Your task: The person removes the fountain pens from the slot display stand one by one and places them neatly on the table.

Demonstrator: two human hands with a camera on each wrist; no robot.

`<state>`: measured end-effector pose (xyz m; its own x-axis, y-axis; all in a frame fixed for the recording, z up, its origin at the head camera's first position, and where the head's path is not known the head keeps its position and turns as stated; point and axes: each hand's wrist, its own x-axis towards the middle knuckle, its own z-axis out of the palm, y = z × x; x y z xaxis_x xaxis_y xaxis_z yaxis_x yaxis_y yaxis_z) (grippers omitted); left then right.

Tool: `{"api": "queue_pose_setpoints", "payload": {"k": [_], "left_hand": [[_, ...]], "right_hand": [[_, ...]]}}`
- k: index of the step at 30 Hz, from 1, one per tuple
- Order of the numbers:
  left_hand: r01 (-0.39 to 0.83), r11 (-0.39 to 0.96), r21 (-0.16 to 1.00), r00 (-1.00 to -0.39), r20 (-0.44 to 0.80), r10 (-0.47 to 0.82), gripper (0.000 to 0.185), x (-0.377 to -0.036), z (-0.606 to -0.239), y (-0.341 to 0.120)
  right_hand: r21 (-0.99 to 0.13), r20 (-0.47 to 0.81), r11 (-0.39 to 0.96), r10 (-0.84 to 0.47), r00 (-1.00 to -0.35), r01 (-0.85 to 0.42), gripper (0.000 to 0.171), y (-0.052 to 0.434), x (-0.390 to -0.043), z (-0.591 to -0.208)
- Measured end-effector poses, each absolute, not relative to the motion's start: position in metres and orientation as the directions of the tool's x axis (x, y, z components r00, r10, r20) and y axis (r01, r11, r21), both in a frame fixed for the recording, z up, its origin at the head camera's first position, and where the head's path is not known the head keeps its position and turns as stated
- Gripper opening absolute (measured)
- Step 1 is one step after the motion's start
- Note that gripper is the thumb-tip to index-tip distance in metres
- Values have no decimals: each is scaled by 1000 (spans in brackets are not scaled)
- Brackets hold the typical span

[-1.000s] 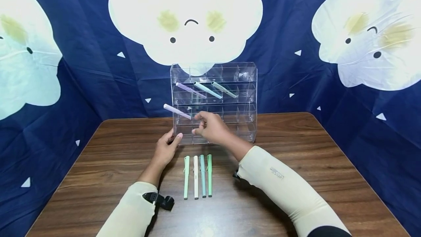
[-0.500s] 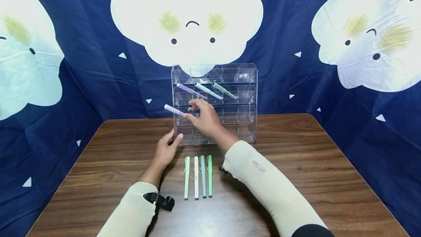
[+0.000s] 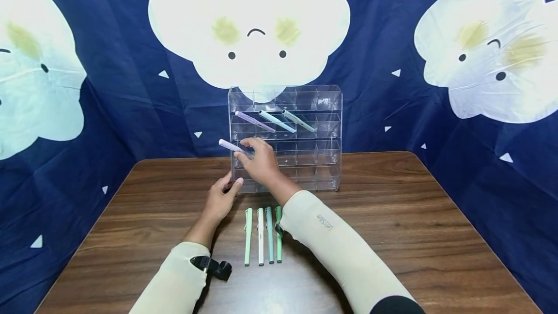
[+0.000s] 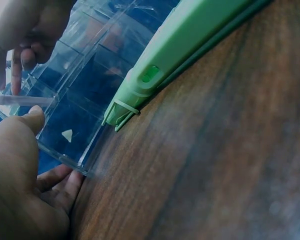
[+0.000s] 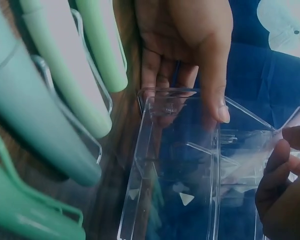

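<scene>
A clear acrylic rack (image 3: pixel 305 159) with tiers of small compartments stands toward the table's back. My left hand (image 3: pixel 220 200) grips its lower left corner, thumb on the front and fingers around the side. A pale lavender pen (image 3: pixel 227 145) slants out of the left compartment of the third tier, its cap end past the rack's side. My right hand (image 3: pixel 261 161) pinches this pen near its middle, covering its lower part in the head view. In the second tier lean a purple pen (image 3: pixel 255 121), a light blue pen (image 3: pixel 276 121) and a grey-green pen (image 3: pixel 298 120).
On the wooden table (image 3: pixel 414 227), in front of the rack, lie a light green pen (image 3: pixel 248 236), a white pen (image 3: pixel 260 236), a blue-green pen (image 3: pixel 270 236) and a green pen (image 3: pixel 279 246), side by side. Behind hangs a dark blue cloth (image 3: pixel 370 23) with white clouds.
My right hand has moved left from the rack's middle to the lavender pen and closed thumb and fingers on it. The pen keeps its slant. My left hand stays on the rack's corner.
</scene>
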<state>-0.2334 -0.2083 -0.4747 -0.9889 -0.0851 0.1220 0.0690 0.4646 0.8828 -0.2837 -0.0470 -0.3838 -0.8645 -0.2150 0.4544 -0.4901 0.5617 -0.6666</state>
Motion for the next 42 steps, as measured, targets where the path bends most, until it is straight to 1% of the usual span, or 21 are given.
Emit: {"api": "queue_pose_setpoints", "payload": {"k": [5,11,19,24,29,35,42], "left_hand": [[75,460,885,-987,131,-91,59,-235,-475,-206],[71,466,882,-987,131,-98,58,-235,-475,-206],[87,435,896,-987,136,-84,57,-235,-476,-206],[89,427,900,-987,138,-86,56,-236,-476,-206],[93,423,901,-986,142,-85,57,-236,-476,-207],[91,430,898,-985,144,-92,59,-236,-477,-207],[88,439,894,-986,140,-87,61,-234,-477,-207]], "right_hand": [[-668,453,584,-172,-874,-462,32,-54,-286,-384],[-691,435,575,-154,-887,-439,30,-60,-289,-384],[-726,413,537,-160,-897,-430,22,-64,-289,-386],[-740,426,510,-148,-893,-438,16,-66,-290,-387],[-753,447,479,-131,-885,-451,15,-66,-291,-385],[-757,510,417,-103,-854,-502,19,-63,-291,-377],[-698,644,350,-75,-761,-625,24,-62,-287,-364]]}}
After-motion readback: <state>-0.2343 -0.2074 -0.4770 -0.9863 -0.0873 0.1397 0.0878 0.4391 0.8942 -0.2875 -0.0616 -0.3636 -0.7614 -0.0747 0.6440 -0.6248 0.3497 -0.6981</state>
